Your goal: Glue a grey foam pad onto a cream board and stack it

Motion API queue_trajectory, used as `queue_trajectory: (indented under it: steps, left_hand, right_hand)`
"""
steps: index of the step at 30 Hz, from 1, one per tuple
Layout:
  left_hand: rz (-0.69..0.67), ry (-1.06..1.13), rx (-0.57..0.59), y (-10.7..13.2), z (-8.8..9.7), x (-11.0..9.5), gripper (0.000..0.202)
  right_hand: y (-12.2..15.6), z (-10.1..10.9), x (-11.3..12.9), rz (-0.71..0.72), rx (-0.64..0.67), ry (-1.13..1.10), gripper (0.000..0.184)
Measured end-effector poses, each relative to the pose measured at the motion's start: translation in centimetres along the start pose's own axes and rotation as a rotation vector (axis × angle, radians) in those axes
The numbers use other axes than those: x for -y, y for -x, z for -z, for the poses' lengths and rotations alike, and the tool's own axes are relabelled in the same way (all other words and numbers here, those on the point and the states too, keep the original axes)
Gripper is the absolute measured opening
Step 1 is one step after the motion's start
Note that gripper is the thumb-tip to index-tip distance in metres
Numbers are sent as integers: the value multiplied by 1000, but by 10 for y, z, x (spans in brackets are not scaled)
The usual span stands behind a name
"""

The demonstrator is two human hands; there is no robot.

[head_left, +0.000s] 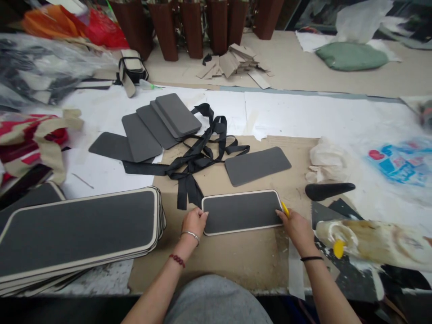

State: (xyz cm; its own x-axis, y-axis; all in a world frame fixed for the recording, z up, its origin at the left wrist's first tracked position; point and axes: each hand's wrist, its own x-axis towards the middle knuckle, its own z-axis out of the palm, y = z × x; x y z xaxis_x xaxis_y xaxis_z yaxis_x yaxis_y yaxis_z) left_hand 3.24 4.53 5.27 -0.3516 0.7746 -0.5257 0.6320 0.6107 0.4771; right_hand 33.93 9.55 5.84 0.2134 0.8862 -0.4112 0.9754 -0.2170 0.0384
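Observation:
A dark grey rounded panel with a cream border [243,211] lies in front of me on brown cardboard. My left hand [195,221] pinches its left edge, thumb on top. At its right end my right hand [297,227] is closed on the edge, with a thin yellow tool [285,209] sticking out between the fingers; the rest of that tool is hidden. Just beyond lies a plain dark grey panel [258,166]. Black ribbon strips [202,155] are tangled to its left, beside several fanned grey panels [145,132].
Larger bordered panels [84,229] are stacked at the left. On the right are a glue-smeared plastic bottle [374,240], a black handle-shaped object [329,191] and a printed plastic bag [401,162]. Cardboard scraps [232,63] and brown tapered pieces [194,31] stand at the back.

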Motion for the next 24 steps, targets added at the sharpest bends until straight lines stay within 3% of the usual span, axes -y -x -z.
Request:
queue_trajectory:
  steps: [11,15,18,24]
  left_hand:
    - [-40,-101,10,1,2,-1,22]
    - [-73,-150,-83,6,-1,-2,10]
    - [-118,-190,-154,8,-3,-4,16]
    - [-25,-155,-79,4,0,-6,25]
  right_hand:
    - [7,7,8,-15,-26,-1,34]
    - [7,9,8,-56,-43,-16,38]
    - [7,7,7,-76,-104,-36,40]
    - [2,4,6,-87,-92,-158,29]
